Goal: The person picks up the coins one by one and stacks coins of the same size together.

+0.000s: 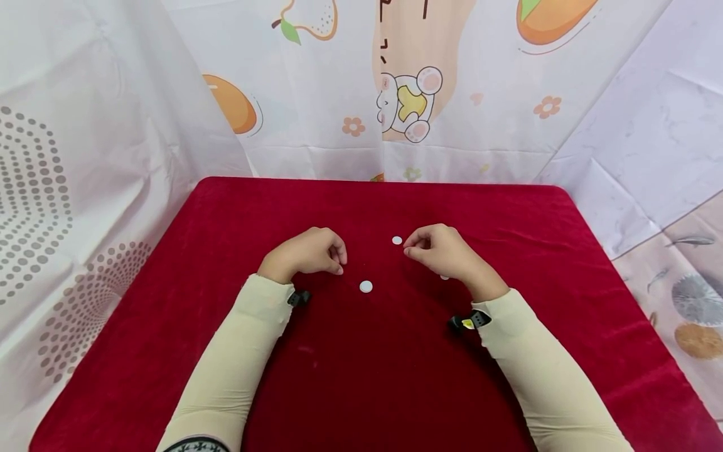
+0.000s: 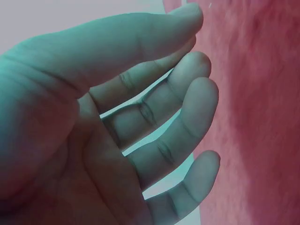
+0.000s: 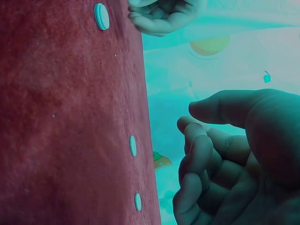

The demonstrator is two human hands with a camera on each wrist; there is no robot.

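My left hand (image 1: 313, 251) hovers over the left middle of the red cloth, its fingers loosely bent. In the left wrist view the thumb (image 2: 154, 35) lies along the index finger, and nothing shows between them. The right hand (image 1: 440, 251) hangs above the cloth too, fingers curled loosely and a gap between thumb and fingertips in its wrist view. Just left of its fingertips lies a white disc (image 1: 397, 240). A thicker white disc (image 1: 366, 286), seemingly two stacked (image 3: 101, 16), sits between the hands, nearer me. Another white disc (image 1: 445, 277) is partly hidden by the right wrist.
A red velvety cloth (image 1: 367, 389) covers the table. White printed curtains (image 1: 316, 88) hang behind it and at both sides. Each wrist wears a small black device, one by the left cuff (image 1: 298, 298) and one by the right cuff (image 1: 479, 319).
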